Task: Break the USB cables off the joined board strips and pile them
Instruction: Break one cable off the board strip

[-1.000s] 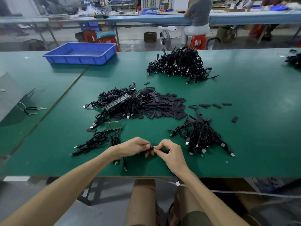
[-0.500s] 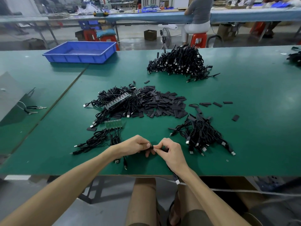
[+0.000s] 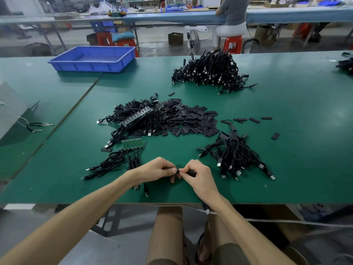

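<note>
**Two-handed pinch near the edge: drop risk**

Left hand (image 3: 158,170) and right hand (image 3: 199,175) are both pinching a small dark piece (image 3: 178,170) between their fingertips, low over the table (image 3: 286,169). Its cable (image 3: 206,208) is hanging off the near edge under the right wrist. My guess: that dangling weight is tugging, so a slipping pinch risks sending it floorward, missing the pile (image 3: 235,157). A green board strip (image 3: 132,144) is lying just beyond, cables attached.
</note>
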{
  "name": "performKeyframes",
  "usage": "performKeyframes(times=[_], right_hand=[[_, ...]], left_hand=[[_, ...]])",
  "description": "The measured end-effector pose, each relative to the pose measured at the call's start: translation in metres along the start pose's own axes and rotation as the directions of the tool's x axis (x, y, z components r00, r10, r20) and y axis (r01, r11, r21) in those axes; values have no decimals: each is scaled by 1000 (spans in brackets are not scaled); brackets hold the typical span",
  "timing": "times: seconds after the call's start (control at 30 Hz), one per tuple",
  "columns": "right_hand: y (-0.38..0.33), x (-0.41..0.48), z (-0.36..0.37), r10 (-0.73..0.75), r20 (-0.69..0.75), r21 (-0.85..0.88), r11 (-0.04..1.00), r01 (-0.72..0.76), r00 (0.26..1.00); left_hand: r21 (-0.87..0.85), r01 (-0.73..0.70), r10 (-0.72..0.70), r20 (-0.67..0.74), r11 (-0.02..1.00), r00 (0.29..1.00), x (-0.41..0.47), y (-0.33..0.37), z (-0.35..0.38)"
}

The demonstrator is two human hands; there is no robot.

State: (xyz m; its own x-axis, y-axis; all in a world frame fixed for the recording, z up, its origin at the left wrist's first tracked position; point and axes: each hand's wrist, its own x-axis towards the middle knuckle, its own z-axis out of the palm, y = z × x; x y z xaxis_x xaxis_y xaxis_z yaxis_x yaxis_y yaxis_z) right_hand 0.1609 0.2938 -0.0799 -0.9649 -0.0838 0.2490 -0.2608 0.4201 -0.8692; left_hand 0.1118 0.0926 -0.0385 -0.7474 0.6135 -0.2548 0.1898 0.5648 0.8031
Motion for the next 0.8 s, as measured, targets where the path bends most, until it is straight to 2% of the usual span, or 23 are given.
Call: performKeyframes(times=[0.33, 0.8], right_hand=[[-3, -1, -3, -7, -36, -8, 1000, 6, 999], [-6, -2, -4, 21, -39, 16, 1000, -20, 999]], left_hand=[[68, -50, 54, -64, 996, 996, 0, -4, 3], [48, -39, 43, -91, 998, 995, -1, -1, 5]])
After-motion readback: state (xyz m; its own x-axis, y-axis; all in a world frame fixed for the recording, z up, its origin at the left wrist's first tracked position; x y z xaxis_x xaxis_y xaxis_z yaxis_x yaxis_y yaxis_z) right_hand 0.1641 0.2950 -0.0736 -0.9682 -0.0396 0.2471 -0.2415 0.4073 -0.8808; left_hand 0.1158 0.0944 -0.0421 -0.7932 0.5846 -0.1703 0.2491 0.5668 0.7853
